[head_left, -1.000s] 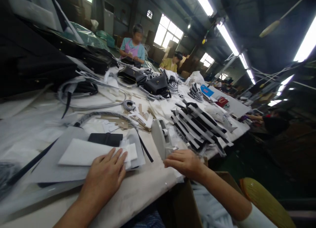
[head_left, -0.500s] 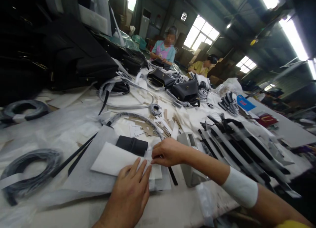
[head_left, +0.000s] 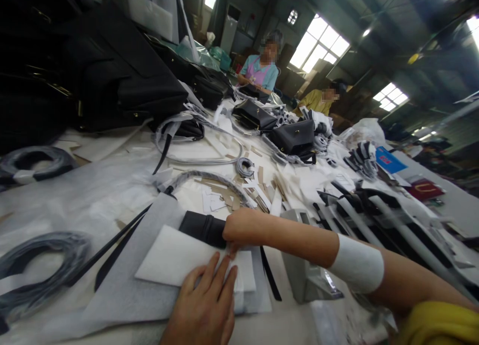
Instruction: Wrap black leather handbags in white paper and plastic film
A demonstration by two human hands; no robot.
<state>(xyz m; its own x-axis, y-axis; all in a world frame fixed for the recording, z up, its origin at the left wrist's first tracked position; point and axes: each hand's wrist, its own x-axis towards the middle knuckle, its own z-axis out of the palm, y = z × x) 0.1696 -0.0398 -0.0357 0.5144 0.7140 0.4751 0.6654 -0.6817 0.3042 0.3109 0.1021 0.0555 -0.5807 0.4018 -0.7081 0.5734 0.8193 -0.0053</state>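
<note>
My left hand (head_left: pixel 207 300) lies with outstretched fingers on a white foam sheet (head_left: pixel 168 260), pressing near its right part. Under the sheet spreads greyish translucent wrapping paper (head_left: pixel 127 290). A short, wide black piece with a ridged band (head_left: pixel 202 227) lies along the sheet's far edge. My right hand (head_left: pixel 241 228) is closed at the right end of that piece, just beyond my left fingertips; its fingertips are turned down and whatever they grip is hidden. Thin black straps (head_left: pixel 116 255) stick out from beneath the paper on the left, and another strap end (head_left: pixel 271 275) on the right.
A grey tape dispenser (head_left: pixel 305 280) stands right of the paper. Wrapped black strips (head_left: pixel 359 220) lie further right. Wrapped coils (head_left: pixel 48 265) sit at left. Black bags (head_left: pixel 292 138), paper scraps (head_left: pixel 220 193) and a large black bag pile (head_left: pixel 112 71) lie beyond. Two people sit across the table.
My right hand has shifted slightly left, onto the right end of the black piece, and turned its knuckles over. My left hand stays on the foam sheet. The view has turned a little.
</note>
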